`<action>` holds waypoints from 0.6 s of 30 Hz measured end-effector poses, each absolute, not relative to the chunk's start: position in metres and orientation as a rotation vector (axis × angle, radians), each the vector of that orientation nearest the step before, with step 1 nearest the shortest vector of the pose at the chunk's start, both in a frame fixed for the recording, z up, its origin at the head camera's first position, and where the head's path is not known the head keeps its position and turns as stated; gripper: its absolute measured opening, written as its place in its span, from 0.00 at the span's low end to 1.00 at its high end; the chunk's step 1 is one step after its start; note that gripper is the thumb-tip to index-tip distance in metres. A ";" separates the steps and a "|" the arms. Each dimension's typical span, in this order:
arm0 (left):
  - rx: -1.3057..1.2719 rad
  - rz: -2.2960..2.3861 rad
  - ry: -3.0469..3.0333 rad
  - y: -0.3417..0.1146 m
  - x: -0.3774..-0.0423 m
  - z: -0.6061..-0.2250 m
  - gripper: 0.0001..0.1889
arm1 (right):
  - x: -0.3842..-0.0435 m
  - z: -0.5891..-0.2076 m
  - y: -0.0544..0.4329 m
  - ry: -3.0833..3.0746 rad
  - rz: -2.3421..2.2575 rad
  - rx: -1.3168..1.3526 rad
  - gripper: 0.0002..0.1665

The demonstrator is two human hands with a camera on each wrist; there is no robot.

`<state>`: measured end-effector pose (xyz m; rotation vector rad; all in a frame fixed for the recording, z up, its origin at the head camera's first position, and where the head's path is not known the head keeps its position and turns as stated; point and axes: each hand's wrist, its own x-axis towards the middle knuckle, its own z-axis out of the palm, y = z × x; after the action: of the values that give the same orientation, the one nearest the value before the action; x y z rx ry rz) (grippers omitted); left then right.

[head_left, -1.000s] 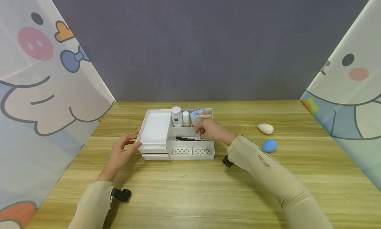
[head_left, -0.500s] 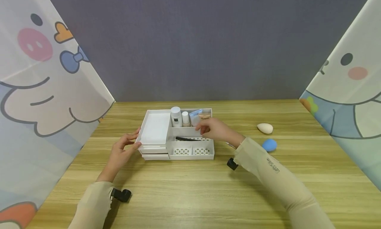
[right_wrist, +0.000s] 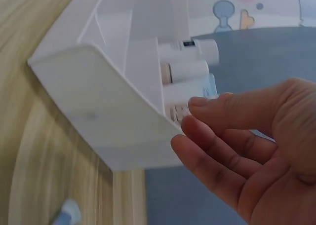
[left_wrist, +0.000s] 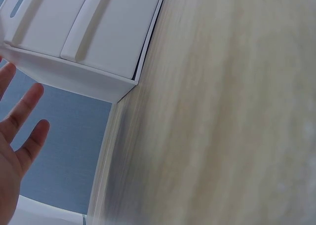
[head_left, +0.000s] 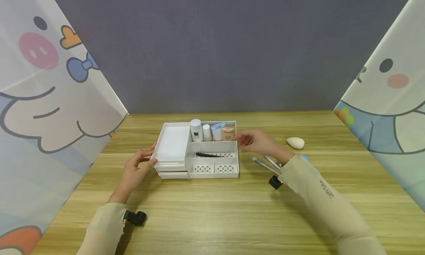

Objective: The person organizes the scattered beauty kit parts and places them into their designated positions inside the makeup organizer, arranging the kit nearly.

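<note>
A white desk organizer stands on the table, with a flat top tray and drawers on its left. In its back compartment are a white bottle, a smaller white-capped bottle, a light blue tube and a beige BB tube. A slim black pen-like stick lies in the middle compartment. My left hand rests against the organizer's left front corner, fingers extended in the left wrist view. Just off the organizer's right side is my right hand, fingers loosely bent and holding nothing.
Slim brush-like sticks lie right of the organizer, partly hidden by the right arm. Farther right are a cream egg-shaped sponge and a blue one, mostly covered by the sleeve. A grey panel rises behind the table.
My right hand has moved right, away from the beige tube, which now shows fully in the back compartment. Brush-like sticks have come into view beside the arm. The left hand stays put.
</note>
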<state>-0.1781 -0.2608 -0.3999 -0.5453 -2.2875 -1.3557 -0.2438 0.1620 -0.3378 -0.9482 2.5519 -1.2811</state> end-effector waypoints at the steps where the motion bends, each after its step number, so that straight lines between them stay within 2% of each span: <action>1: -0.549 -1.355 -2.287 -0.261 -0.178 -0.400 0.15 | -0.244 -0.337 0.166 2.548 -1.296 -0.929 0.22; 18: -0.519 -1.365 -2.304 -0.260 -0.177 -0.398 0.16 | -0.247 -0.330 0.238 2.685 -1.231 -0.759 0.25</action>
<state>-0.1768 -0.2603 -0.3982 -0.5191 -2.3039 -1.3652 -0.2466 0.2376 -0.3301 -0.7587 2.6848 -1.2309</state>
